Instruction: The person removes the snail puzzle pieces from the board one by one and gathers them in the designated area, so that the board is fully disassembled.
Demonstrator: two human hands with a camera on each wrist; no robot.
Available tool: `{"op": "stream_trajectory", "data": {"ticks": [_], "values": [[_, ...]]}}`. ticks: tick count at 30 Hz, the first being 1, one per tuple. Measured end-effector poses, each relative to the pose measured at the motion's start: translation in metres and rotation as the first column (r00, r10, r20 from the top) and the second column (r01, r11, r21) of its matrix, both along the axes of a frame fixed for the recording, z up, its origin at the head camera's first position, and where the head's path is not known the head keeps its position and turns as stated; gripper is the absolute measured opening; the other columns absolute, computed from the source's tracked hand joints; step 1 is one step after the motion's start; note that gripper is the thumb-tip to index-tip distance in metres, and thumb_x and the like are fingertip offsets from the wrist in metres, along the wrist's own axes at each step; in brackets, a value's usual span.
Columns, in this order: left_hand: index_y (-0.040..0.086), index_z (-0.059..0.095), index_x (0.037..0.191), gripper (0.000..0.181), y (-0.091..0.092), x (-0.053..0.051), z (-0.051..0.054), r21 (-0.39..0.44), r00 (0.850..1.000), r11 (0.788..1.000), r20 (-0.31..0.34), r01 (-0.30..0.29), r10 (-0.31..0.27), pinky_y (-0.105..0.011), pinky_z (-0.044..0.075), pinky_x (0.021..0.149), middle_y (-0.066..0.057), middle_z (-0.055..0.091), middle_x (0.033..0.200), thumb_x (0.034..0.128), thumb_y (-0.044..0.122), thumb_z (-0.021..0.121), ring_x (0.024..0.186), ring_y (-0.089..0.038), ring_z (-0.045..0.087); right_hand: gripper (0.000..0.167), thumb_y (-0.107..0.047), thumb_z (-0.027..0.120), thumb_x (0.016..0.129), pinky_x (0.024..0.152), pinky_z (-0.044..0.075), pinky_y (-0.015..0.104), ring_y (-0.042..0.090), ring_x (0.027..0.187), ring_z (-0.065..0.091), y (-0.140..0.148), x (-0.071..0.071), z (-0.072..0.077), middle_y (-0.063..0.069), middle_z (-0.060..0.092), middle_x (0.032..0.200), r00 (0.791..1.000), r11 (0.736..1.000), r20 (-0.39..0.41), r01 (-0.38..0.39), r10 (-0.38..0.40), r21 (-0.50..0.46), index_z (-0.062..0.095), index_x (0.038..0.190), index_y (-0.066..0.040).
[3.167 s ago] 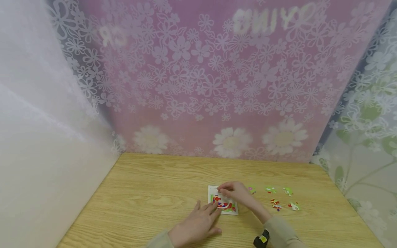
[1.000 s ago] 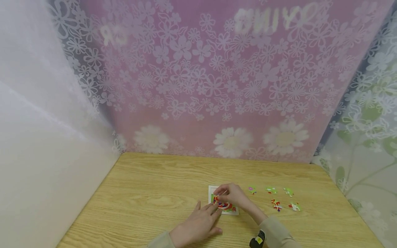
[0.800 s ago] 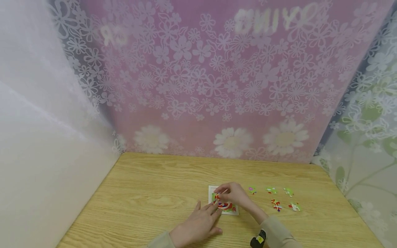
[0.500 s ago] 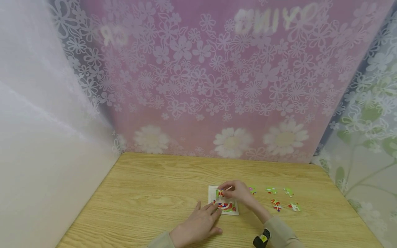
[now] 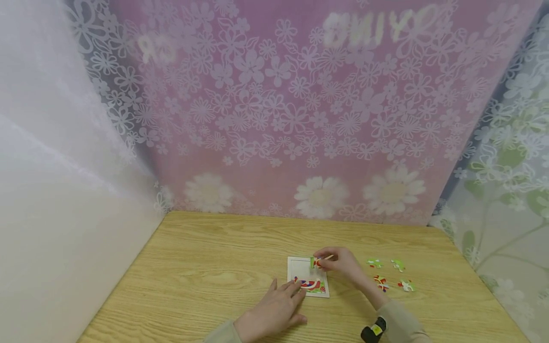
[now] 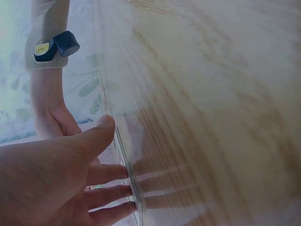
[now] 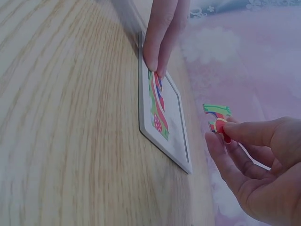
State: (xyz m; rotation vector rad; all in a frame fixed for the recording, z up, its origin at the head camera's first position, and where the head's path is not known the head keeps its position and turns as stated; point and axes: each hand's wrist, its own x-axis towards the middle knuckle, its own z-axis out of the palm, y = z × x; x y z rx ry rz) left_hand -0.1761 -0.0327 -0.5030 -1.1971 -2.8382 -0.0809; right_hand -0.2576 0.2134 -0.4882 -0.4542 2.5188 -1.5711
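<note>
A white puzzle frame [image 5: 289,271] lies on the table, with joined red, blue and green pieces [image 5: 315,286] along its near side. My left hand [image 5: 274,307] rests its extended fingertips on the frame's lower left part and those pieces. Between thumb and fingers, my right hand [image 5: 343,264] pinches a green and red puzzle piece [image 5: 316,262] at the frame's upper right corner. In the right wrist view this piece [image 7: 217,110] is raised off the board, apart from the frame [image 7: 164,150]. The board's upper part shows bare white.
Several loose puzzle pieces lie right of the frame, among them a green one [image 5: 398,265] and a red and yellow one [image 5: 381,283]. A flowered pink curtain [image 5: 274,119] stands behind the wooden table [image 5: 206,267], with a pale wall [image 5: 64,190] at the left.
The right hand has lifted the green and red piece away from the board's left part and carried it rightward and back. The left hand has stayed in place on the frame.
</note>
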Motion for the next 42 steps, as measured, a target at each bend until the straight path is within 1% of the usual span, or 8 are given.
{"op": "stream_trajectory", "data": {"ticks": [10, 16, 20, 24, 31, 35, 39, 42], "values": [[0.014, 0.056, 0.145, 0.067, 0.000, 0.001, 0.002, -0.003, 1.000, 1.000, 0.019, -0.009, 0.009, -0.058, 0.044, 0.105, -0.006, 0.048, 0.153, 0.0959, 0.060, 0.054, 0.140, -0.022, 0.048, 0.026, -0.009, 0.069, 0.096, 0.076, 0.061, 0.040, 0.035, 0.091, 0.072, 0.022, 0.004, 0.005, 0.023, 0.071, 0.113, 0.999, 0.999, 0.006, 0.032, -0.032, -0.004, 0.070, 0.118, 0.005], [0.014, 0.057, 0.144, 0.067, -0.001, 0.001, 0.001, 0.001, 1.000, 1.000, -0.007, -0.003, 0.003, -0.058, 0.045, 0.105, -0.006, 0.050, 0.152, 0.0961, 0.060, 0.054, 0.139, -0.022, 0.049, 0.029, -0.008, 0.069, 0.096, 0.076, 0.061, 0.040, 0.037, 0.091, 0.072, 0.041, 0.010, 0.008, 0.025, 0.070, 0.113, 0.998, 0.998, -0.007, 0.057, -0.057, 0.004, 0.068, 0.120, 0.008], [0.014, 0.057, 0.144, 0.067, -0.001, 0.001, -0.001, 0.002, 1.000, 1.000, -0.017, 0.002, -0.002, -0.058, 0.045, 0.105, -0.006, 0.050, 0.152, 0.0964, 0.060, 0.054, 0.139, -0.022, 0.049, 0.030, -0.007, 0.068, 0.096, 0.076, 0.061, 0.040, 0.036, 0.090, 0.072, 0.052, 0.014, 0.010, 0.026, 0.070, 0.112, 0.998, 0.998, 0.010, 0.058, -0.058, 0.008, 0.066, 0.121, 0.010], [0.013, 0.056, 0.145, 0.067, -0.001, 0.001, -0.001, 0.004, 1.000, 1.000, -0.012, 0.003, -0.003, -0.058, 0.045, 0.105, -0.007, 0.050, 0.152, 0.0965, 0.060, 0.054, 0.139, -0.023, 0.049, 0.030, -0.008, 0.067, 0.097, 0.077, 0.061, 0.040, 0.035, 0.092, 0.072, 0.062, 0.017, 0.009, 0.025, 0.070, 0.112, 0.997, 0.997, 0.021, 0.067, -0.068, 0.035, 0.066, 0.122, 0.009], [0.013, 0.056, 0.145, 0.068, -0.001, 0.000, -0.002, 0.008, 1.000, 1.000, -0.011, 0.007, -0.007, -0.059, 0.045, 0.104, -0.007, 0.050, 0.152, 0.0963, 0.060, 0.054, 0.139, -0.023, 0.049, 0.027, -0.008, 0.070, 0.095, 0.075, 0.061, 0.035, 0.030, 0.089, 0.073, 0.074, 0.022, 0.005, 0.022, 0.071, 0.112, 0.995, 0.992, -0.010, 0.097, -0.097, 0.084, 0.070, 0.119, 0.005], [0.012, 0.057, 0.144, 0.067, -0.001, 0.000, -0.003, 0.009, 1.000, 1.000, -0.006, 0.012, -0.012, -0.059, 0.046, 0.104, -0.008, 0.050, 0.152, 0.0966, 0.060, 0.054, 0.139, -0.024, 0.049, 0.026, -0.007, 0.070, 0.095, 0.074, 0.061, 0.033, 0.028, 0.088, 0.072, 0.078, 0.026, 0.001, 0.022, 0.071, 0.113, 0.994, 0.989, 0.008, 0.108, -0.109, 0.101, 0.070, 0.118, 0.005], [0.012, 0.055, 0.145, 0.068, 0.000, -0.001, -0.004, 0.006, 1.000, 1.000, 0.022, 0.003, -0.003, -0.060, 0.044, 0.106, -0.009, 0.048, 0.153, 0.0971, 0.059, 0.053, 0.140, -0.024, 0.048, 0.024, -0.008, 0.071, 0.094, 0.069, 0.058, 0.028, 0.022, 0.084, 0.070, 0.080, 0.029, -0.002, 0.016, 0.072, 0.106, 0.989, 0.978, 0.024, 0.142, -0.147, 0.154, 0.072, 0.115, 0.003], [0.012, 0.055, 0.146, 0.068, 0.000, 0.000, -0.005, 0.004, 0.999, 1.000, 0.037, -0.009, 0.009, -0.060, 0.042, 0.107, -0.008, 0.047, 0.154, 0.0970, 0.059, 0.053, 0.141, -0.025, 0.047, 0.021, -0.009, 0.072, 0.093, 0.065, 0.055, 0.026, 0.018, 0.081, 0.068, 0.082, 0.029, -0.004, 0.010, 0.073, 0.100, 0.985, 0.964, 0.011, 0.165, -0.172, 0.209, 0.073, 0.112, 0.000]]}}
